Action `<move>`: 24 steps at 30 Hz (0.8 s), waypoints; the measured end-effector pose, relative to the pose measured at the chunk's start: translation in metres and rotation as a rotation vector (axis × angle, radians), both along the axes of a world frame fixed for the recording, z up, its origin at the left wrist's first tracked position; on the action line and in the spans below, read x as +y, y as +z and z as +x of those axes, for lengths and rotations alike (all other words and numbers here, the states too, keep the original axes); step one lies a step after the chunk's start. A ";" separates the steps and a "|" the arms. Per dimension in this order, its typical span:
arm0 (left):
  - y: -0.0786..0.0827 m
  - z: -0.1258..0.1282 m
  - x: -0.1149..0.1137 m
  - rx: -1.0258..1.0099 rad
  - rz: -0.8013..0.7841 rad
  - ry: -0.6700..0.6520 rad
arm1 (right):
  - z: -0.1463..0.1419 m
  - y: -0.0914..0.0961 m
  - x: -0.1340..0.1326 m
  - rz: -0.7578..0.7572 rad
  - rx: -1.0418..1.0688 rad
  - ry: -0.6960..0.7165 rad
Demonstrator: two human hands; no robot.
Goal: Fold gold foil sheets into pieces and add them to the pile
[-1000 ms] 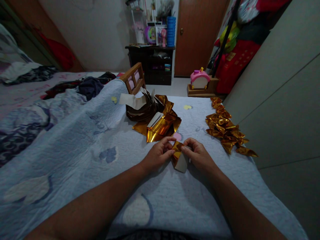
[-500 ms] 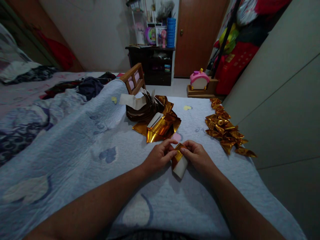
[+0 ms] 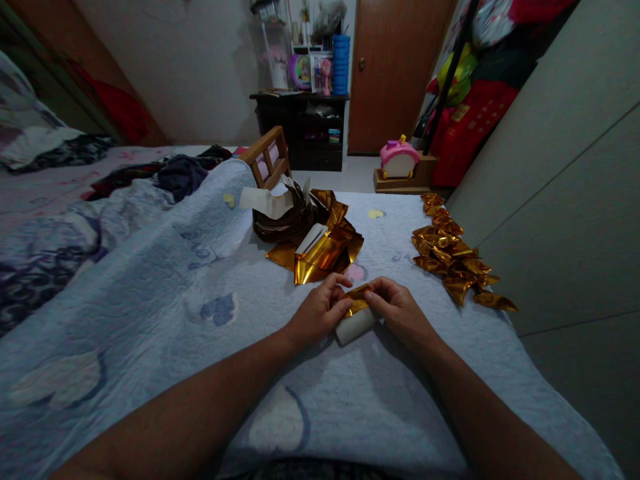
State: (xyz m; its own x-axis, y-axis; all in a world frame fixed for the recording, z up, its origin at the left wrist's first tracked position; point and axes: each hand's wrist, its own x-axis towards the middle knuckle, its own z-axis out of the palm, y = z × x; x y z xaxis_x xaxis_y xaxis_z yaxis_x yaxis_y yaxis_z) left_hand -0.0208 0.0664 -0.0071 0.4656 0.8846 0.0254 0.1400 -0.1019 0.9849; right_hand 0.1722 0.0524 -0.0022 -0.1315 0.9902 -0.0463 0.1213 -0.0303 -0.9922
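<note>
Between my two hands is a sheet of gold foil paper (image 3: 356, 327), curled so that its pale backing faces me and a gold strip shows along the top. My left hand (image 3: 323, 303) pinches its left end between thumb and fingers. At the other end, my right hand (image 3: 393, 301) grips the upper right corner. Just beyond my hands, loose gold foil sheets (image 3: 320, 260) lie against a dark stack of paper (image 3: 280, 227) with pale sheets on top. Several folded gold foil pieces (image 3: 450, 257) are heaped along the right edge of the bed.
A pale blue quilt (image 3: 165, 373) covers the bed, rumpled on the left. A wooden bed rail (image 3: 267, 157) stands behind the paper stack. Beyond the bed are a dark cabinet (image 3: 300, 133), a pink toy (image 3: 399, 159) and a brown door (image 3: 395, 73). A pale panel (image 3: 565, 200) rises at the right.
The foil paper has turned from a slanted, upright position to lying more crosswise, its pale part now rolled into a tube shape. Both hands keep hold of it.
</note>
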 end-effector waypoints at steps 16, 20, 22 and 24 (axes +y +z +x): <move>0.002 0.005 0.001 0.577 0.385 0.061 | -0.005 -0.007 -0.002 0.210 -0.610 -0.005; -0.002 0.005 0.001 0.617 0.516 0.067 | -0.007 -0.014 -0.001 0.295 -0.676 -0.024; -0.003 0.005 0.001 0.620 0.547 0.079 | -0.007 -0.017 -0.001 0.356 -0.686 -0.030; -0.004 0.005 0.002 0.622 0.542 0.077 | -0.007 -0.019 0.000 0.396 -0.679 -0.044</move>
